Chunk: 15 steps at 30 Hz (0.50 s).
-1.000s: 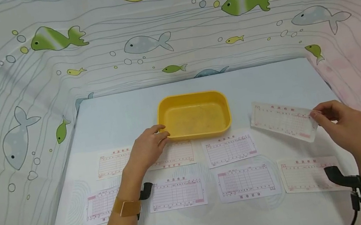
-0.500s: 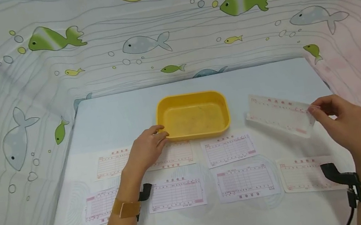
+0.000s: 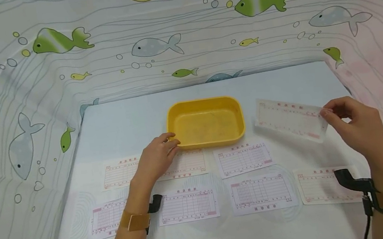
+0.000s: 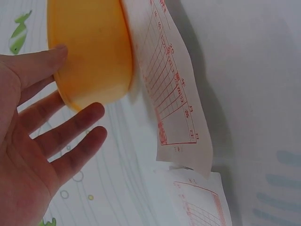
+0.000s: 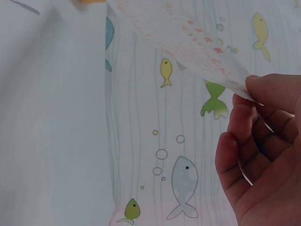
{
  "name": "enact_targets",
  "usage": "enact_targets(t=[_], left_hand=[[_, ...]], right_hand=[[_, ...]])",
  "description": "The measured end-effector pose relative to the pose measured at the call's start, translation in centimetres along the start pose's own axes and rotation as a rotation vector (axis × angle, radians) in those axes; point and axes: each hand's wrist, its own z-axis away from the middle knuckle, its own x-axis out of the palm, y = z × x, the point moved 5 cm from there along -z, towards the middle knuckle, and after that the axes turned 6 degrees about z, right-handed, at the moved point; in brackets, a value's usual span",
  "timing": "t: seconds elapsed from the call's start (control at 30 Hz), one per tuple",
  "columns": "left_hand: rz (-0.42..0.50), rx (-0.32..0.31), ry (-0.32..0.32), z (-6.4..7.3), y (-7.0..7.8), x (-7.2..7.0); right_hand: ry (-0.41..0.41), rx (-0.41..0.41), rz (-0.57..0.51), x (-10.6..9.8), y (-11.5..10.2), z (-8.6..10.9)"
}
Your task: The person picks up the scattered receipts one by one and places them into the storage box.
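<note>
Between thumb and fingers my right hand [image 3: 359, 122] pinches one end of a thin receipt slip [image 3: 289, 120], which hangs tilted above the table's right side. In the right wrist view the slip [image 5: 188, 44] stretches away from the thumb and curled fingers. My left hand [image 3: 156, 157] touches the front left corner of a yellow plastic tray [image 3: 209, 143]. Seen from the left wrist, its thumb lies at the tray [image 4: 94, 52] and the other fingers are spread and fairly straight. The left hand and forearm partly cover receipt slips beneath them.
More receipt slips lie in two rows, including one in front of the tray [image 3: 245, 159], others nearer me [image 3: 189, 205] [image 3: 263, 194], and one under the right wrist [image 3: 322, 187]. A fish-patterned sheet [image 3: 200, 24] rises behind the white table [image 3: 122, 121].
My right hand has moved slightly up and left, bringing the pinched receipt slip closer to the tray. The left hand stays at the tray's corner.
</note>
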Motion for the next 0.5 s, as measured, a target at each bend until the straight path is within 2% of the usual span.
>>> enact_targets(t=[0.3, 0.5], left_hand=[[0.007, 0.007, -0.001, 0.1, 0.1, -0.2], [0.004, 0.013, 0.0, 0.0, 0.1, -0.2]], right_hand=[[0.002, 0.005, -0.031, 0.4, -0.9, -0.6], [0.021, -0.016, -0.102, 0.8, -1.7, -1.4]])
